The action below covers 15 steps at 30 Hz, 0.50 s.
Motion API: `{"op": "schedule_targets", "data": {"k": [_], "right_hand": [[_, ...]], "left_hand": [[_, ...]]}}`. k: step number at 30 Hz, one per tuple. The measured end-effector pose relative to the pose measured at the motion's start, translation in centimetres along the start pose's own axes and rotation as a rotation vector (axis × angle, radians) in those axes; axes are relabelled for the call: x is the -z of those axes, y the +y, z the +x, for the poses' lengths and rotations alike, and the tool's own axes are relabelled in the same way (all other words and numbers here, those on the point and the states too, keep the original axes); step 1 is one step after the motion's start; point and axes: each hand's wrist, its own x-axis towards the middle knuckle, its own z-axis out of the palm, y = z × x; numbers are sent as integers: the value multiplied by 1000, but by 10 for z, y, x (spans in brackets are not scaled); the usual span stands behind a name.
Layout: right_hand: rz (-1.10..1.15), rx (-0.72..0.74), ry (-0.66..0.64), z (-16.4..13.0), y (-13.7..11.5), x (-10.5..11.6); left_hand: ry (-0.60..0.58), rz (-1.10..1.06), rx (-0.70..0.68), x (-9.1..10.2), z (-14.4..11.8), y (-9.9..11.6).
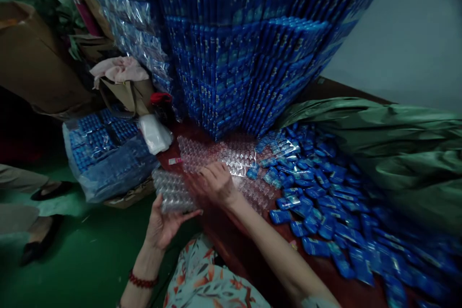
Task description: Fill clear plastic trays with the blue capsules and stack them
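Note:
My left hand (163,225) cups a stack of clear plastic blister trays (172,191) from below at the table's near edge. My right hand (215,183) lies palm down on more clear blister trays (216,154) spread over the dark red table (249,250), fingers curled over their edge. Whether it grips one I cannot tell. Several loose blue packets (325,202) lie scattered just to the right of that hand.
A tall wall of stacked blue packets (245,57) rises behind the trays. A green sheet (390,144) covers the right side. A clear bag of blue packets (104,154), a white bundle (155,134) and brown bags (32,57) sit left; another person's feet (39,221) rest on the green floor.

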Motion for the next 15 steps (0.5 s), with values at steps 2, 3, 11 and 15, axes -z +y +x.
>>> {"op": "schedule_targets", "data": {"k": [2,3,11,15], "right_hand": [[-125,163,-186,5,10,-12],[-159,224,-273,4,14,-18],[81,-68,-353,-39,3,-24],[595,-280,-241,-28,-27,5]], "left_hand": [[76,30,-74,4,-6,4],[109,45,-103,4,-8,5],[121,42,-162,5,4,-1],[50,54,-91,4,12,-13]]}}
